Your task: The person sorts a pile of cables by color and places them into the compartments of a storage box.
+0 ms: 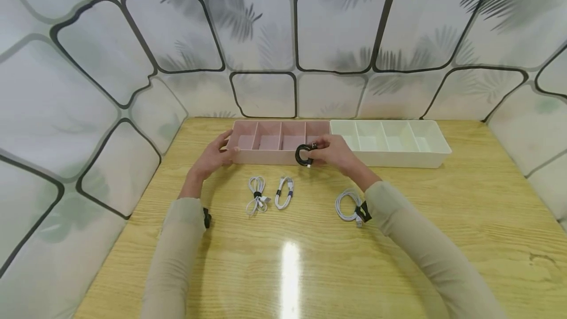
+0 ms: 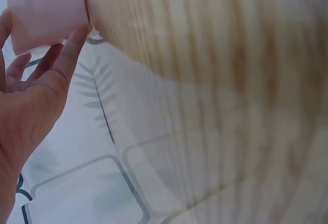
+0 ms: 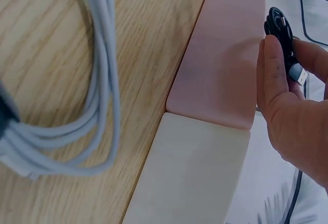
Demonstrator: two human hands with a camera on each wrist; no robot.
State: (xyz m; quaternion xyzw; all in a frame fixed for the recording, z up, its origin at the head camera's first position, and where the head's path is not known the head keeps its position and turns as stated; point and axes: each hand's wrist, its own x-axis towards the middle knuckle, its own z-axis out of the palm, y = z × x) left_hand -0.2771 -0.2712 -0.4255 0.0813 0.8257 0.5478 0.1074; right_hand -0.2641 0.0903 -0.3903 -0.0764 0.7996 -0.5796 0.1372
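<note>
The right hand (image 1: 331, 151) pinches a black, coiled cable with a silver metal plug (image 3: 279, 28) between thumb and fingers. This cable is held up at the front rim of a pink, rectangular plastic box with 4 compartments (image 1: 267, 157), towards that box's right end; whether it touches the rim cannot be told. The left hand (image 1: 213, 155) is at the left end of the pink box, its fingers spread and fingertips against the box's corner area. A cream-white, rectangular plastic box with 4 compartments (image 1: 398, 160) stands end to end with the pink box on a light yellow-brown, wood-grain table (image 1: 239, 260). In front of the boxes lie 3 pale cables: a white, looped cable bundle with a black tie (image 1: 257, 194) at left, a small, white, oval cable coil with dark bands (image 1: 278, 200) just beside it, and a pale grey, round cable coil with a black strap (image 1: 338, 206) well apart at right, near the right sleeve (image 1: 416, 230). Both sleeves are beige.
</note>
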